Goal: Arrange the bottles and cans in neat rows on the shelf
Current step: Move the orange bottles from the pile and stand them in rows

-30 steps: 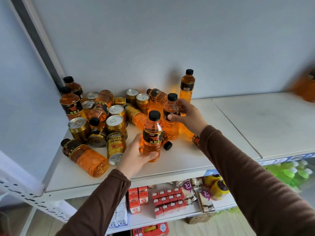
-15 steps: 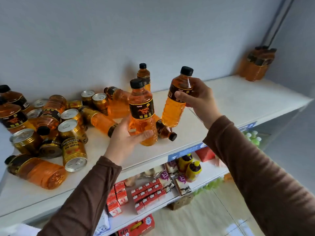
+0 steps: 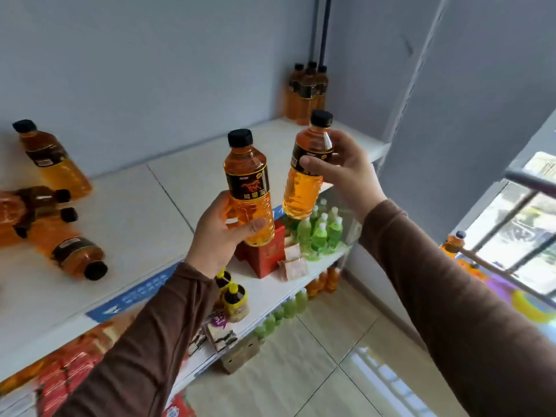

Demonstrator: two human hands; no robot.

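Note:
My left hand (image 3: 218, 236) grips an orange drink bottle (image 3: 248, 179) with a black cap and black horse label, held upright in the air in front of the white shelf (image 3: 156, 212). My right hand (image 3: 343, 173) holds a second orange bottle (image 3: 307, 176), tilted slightly, just to the right of the first. A tight group of upright bottles (image 3: 307, 91) stands in the shelf's far right corner. On the left of the shelf lie several fallen bottles (image 3: 72, 254), and one upright bottle (image 3: 51, 161) stands behind them. No cans are in view.
The lower shelf (image 3: 264, 290) carries green bottles (image 3: 319, 233), a red box (image 3: 269, 254), yellow-capped bottles (image 3: 231, 299) and small packets. A grey wall corner and shelf post (image 3: 403, 115) bound the right end. A window railing (image 3: 529, 182) is at far right, tiled floor below.
Both hands lifted a bottle each off the shelf and carried them rightward. My view swung right, so the pile and cans slid out left and the corner group came closer.

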